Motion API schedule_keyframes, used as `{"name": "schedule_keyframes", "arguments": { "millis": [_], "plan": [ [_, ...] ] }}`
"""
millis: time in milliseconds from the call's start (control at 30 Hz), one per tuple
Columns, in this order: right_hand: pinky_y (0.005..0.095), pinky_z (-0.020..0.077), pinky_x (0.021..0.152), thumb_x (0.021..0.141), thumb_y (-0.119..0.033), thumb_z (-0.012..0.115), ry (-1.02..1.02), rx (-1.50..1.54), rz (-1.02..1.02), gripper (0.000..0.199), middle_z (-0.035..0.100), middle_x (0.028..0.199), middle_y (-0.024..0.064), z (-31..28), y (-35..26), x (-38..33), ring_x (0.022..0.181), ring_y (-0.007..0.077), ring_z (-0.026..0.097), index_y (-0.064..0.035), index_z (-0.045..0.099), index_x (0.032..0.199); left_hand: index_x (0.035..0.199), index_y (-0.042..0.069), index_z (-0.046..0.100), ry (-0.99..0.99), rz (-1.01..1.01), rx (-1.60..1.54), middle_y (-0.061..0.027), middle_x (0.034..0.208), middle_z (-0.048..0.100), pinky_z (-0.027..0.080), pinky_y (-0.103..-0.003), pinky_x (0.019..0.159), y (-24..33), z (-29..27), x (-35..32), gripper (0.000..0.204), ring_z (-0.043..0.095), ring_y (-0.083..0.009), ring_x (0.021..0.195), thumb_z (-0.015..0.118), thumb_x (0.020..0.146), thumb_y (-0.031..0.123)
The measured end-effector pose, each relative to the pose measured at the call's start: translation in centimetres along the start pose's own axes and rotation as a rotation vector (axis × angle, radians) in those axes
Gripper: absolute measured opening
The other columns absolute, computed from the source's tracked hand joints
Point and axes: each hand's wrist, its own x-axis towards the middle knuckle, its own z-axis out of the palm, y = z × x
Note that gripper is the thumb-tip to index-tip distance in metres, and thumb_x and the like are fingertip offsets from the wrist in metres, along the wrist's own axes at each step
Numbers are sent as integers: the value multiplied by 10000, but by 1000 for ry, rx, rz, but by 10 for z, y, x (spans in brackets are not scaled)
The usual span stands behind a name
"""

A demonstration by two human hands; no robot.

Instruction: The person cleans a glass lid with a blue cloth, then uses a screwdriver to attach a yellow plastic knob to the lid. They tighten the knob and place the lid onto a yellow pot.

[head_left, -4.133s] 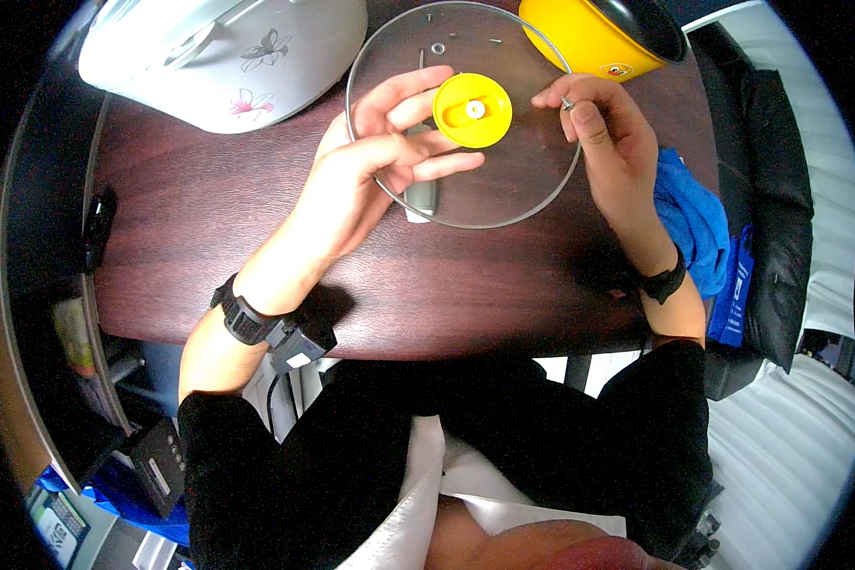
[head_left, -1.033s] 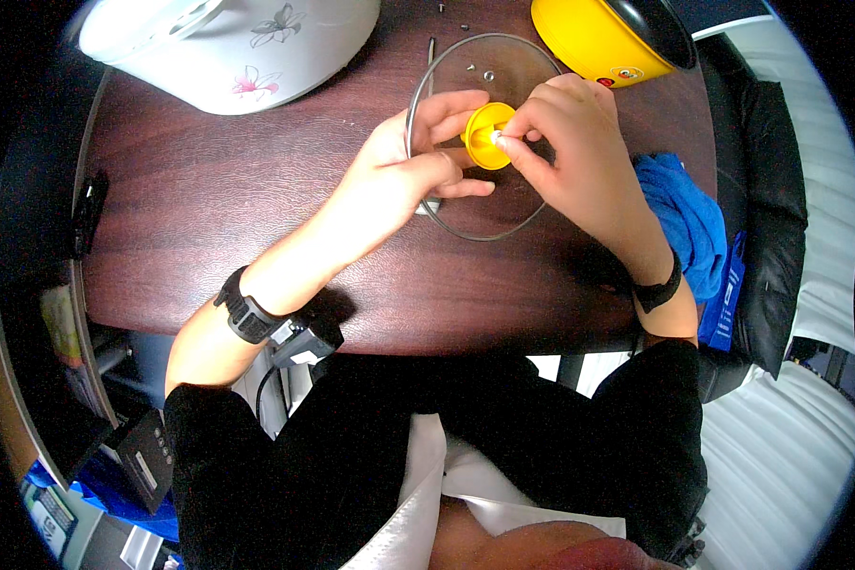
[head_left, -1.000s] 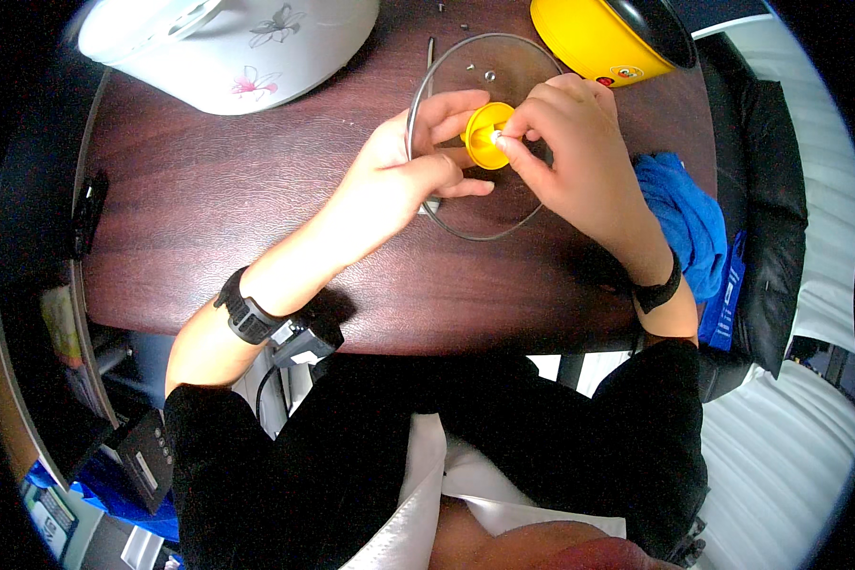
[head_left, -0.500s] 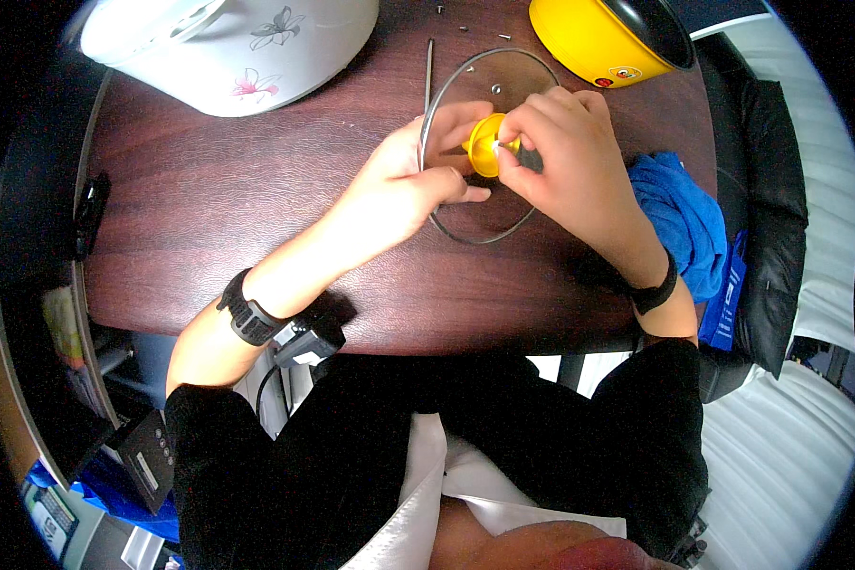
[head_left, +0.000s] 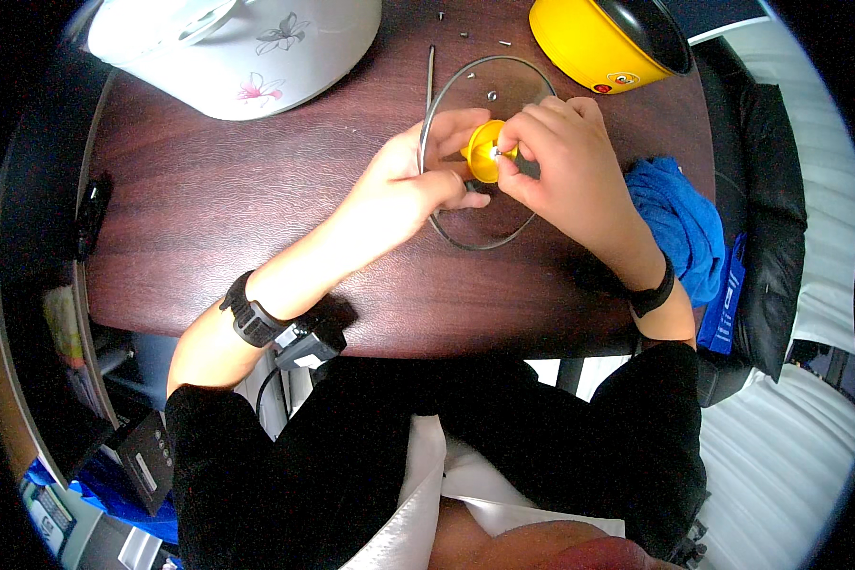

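Note:
A round, see-through glass lid (head_left: 484,214) with a metal rim is held tilted above the table. My left hand (head_left: 432,166) grips it near the left rim, fingers on one side and thumb on the other, around a yellow cup-shaped knob (head_left: 484,142) at the lid's middle. My right hand (head_left: 560,152) comes in from the right with thumb and forefinger pinched at the knob's hollow. A tiny silvery spot shows at those fingertips, too small to name.
On the dark wood-grain table (head_left: 228,209), a white pot with flower prints (head_left: 304,66) stands far left. A yellow pot (head_left: 594,47) stands far right. Small screws (head_left: 505,43), a nut (head_left: 492,95) and a thin metal rod (head_left: 431,76) lie between. A blue cloth (head_left: 679,223) lies right.
The lid and both hands hold nearly the same place. My right fingertips have shifted slightly at the knob; the whole view has moved a little downward.

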Motion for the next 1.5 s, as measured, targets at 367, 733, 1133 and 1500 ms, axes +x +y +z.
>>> {"name": "schedule_keyframes", "arguments": {
  "millis": [367, 733, 1133, 1500],
  "plan": [
    [393, 384, 768, 720, -168, 668, -2, 5, -8, 144, 586, 756, 29, -1, 0, 0, 787, 232, 571, -108, 550, 779, 1421, -50, 274, 4, -2, -6, -186, 1430, 388, 485, -431, 976, 1, 1, 0, 644, 505, -323, 1232, 441, 799, -35],
    [377, 395, 766, 744, -137, 637, 11, 1, -111, 128, 566, 786, 57, 2, 7, 2, 785, 246, 570, -95, 545, 821, 1403, -52, 302, 47, -40, -38, -198, 1399, 421, 489, -451, 971, 3, 2, 0, 620, 534, -314, 1190, 439, 798, -25],
    [379, 407, 735, 765, -147, 658, -71, 88, -52, 142, 590, 796, 72, -8, 7, 5, 782, 261, 584, -82, 553, 835, 1392, -58, 314, 32, -18, -62, -198, 1397, 426, 482, -470, 979, 6, -3, 1, 619, 517, -321, 1209, 456, 792, -8],
    [343, 368, 658, 723, -72, 684, -79, 282, -19, 170, 482, 661, 36, -9, 8, 6, 619, 224, 464, -86, 540, 814, 1417, -48, 285, 2, -61, -68, -196, 1408, 412, 481, -436, 976, 11, -1, -2, 691, 533, -302, 1193, 436, 743, -40]
  ]
}}
